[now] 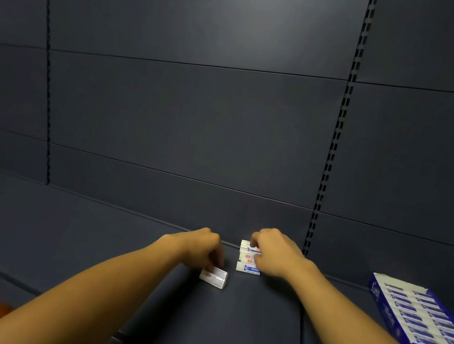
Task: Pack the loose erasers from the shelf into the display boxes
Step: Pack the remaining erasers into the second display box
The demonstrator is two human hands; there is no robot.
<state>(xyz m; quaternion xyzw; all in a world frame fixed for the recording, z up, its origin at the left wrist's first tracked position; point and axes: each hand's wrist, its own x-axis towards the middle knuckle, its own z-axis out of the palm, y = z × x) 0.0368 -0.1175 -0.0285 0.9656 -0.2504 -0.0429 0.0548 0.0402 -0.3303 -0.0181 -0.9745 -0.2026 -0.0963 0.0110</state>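
Head view, frame centre: left hand (200,246) pinches two erasers (213,276); right hand (272,254) fingers clamp the stack (248,257). Light, stiff blocks; probably best gripped by long sides.

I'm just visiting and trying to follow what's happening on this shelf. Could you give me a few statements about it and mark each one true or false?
1. The left hand holds a small bundle of erasers low over the shelf. True.
2. The right hand rests in the blue display box. False: it grips the eraser stack by the back panel.
3. The display box lies right of both hands. True.
4. The display box holds nothing. False: rows of erasers fill it.
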